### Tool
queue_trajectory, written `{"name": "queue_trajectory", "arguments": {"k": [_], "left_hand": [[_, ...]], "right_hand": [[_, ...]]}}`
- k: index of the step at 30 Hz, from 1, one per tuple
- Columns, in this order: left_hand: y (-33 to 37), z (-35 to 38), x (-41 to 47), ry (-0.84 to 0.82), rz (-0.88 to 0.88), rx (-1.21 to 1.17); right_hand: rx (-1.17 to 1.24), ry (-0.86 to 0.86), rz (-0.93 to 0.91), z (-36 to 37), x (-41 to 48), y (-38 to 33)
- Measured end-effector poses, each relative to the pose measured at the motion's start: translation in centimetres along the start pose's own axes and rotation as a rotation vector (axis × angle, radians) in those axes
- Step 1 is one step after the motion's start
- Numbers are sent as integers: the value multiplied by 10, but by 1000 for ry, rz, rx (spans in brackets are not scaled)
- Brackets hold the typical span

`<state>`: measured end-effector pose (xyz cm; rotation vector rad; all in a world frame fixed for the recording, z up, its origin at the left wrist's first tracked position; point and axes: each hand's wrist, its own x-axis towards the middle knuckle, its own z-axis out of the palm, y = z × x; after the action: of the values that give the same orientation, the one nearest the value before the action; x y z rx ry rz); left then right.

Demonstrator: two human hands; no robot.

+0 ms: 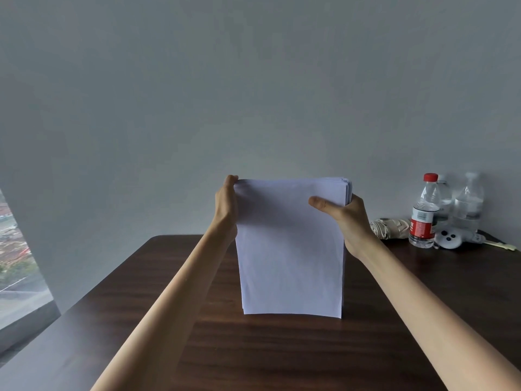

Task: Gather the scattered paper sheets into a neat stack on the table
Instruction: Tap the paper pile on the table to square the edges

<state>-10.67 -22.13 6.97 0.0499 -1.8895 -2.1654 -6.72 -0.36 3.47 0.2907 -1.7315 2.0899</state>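
A stack of white paper sheets (290, 258) stands upright on its bottom edge on the dark wooden table (253, 348), near the middle. My left hand (227, 206) grips the stack's upper left edge, fingers curled over the top corner. My right hand (345, 218) grips the upper right edge, thumb across the front sheet and fingers behind. At the top right corner the sheets' edges fan slightly.
At the back right of the table stand a red-capped water bottle (424, 213) and two clear bottles (466, 204), with a folded beige umbrella (390, 227), a small white device (449, 238) and keys. A grey wall lies behind; a window is at the left.
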Motion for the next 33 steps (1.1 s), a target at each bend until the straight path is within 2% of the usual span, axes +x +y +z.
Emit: {"name": "queue_trajectory", "arguments": {"k": [6, 12, 15, 18, 26, 31, 33], "left_hand": [[-1, 0, 1, -14, 65, 75], [-15, -21, 0, -282, 103, 48], [-24, -22, -5, -315, 244, 51], [-25, -24, -7, -327, 287, 43], [-22, -27, -8, -383, 298, 49], [-25, -29, -6, -431, 279, 60], [-30, -34, -1, -398, 268, 66]], "right_hand": [[5, 7, -8, -1, 1, -1], [-41, 252, -238, -2, 6, 3], [-162, 240, -292, 8, 2, 8], [-250, 269, -283, 14, 3, 12], [-211, 271, -255, 11, 8, 11], [-197, 211, -253, 9, 7, 8], [-164, 193, -230, 5, 5, 9]]}}
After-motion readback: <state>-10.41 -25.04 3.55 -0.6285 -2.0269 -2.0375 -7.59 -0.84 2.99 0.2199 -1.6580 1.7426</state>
